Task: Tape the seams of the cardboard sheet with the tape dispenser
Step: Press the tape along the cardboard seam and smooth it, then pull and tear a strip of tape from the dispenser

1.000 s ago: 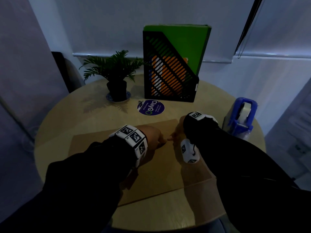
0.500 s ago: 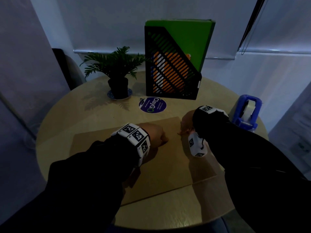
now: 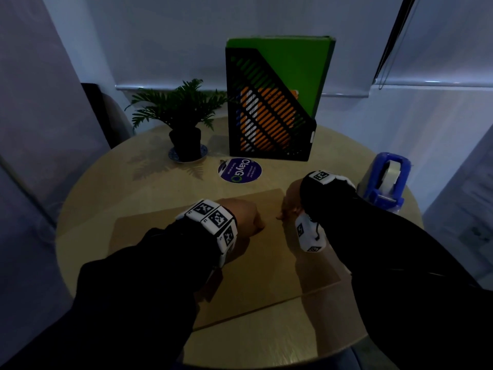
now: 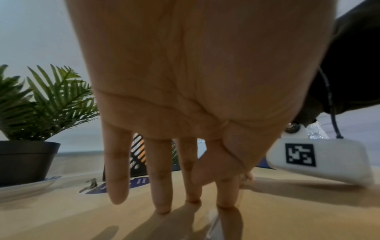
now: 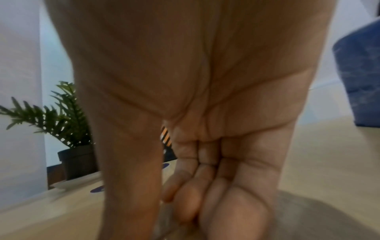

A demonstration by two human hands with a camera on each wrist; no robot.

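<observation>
A brown cardboard sheet (image 3: 261, 265) lies flat on the round wooden table (image 3: 106, 188). My left hand (image 3: 257, 225) presses down on its middle with straight fingers (image 4: 158, 194); a faint clear strip of tape seems to lie under the index finger. My right hand (image 3: 286, 209) points down at the sheet near its far right corner, fingers straight and close together (image 5: 205, 194), tips touching the cardboard. Whether tape lies under them is blurred. The blue tape dispenser (image 3: 386, 182) stands at the table's right edge, just right of my right wrist.
A potted fern (image 3: 184, 121) on a saucer and a black file holder (image 3: 269, 113) with green and orange folders stand at the back. A round purple sticker (image 3: 239, 170) lies between them and the sheet. The table edge is close behind the dispenser.
My right hand has slid to the right across the sheet, away from the left hand. The left hand has stayed pressed in place.
</observation>
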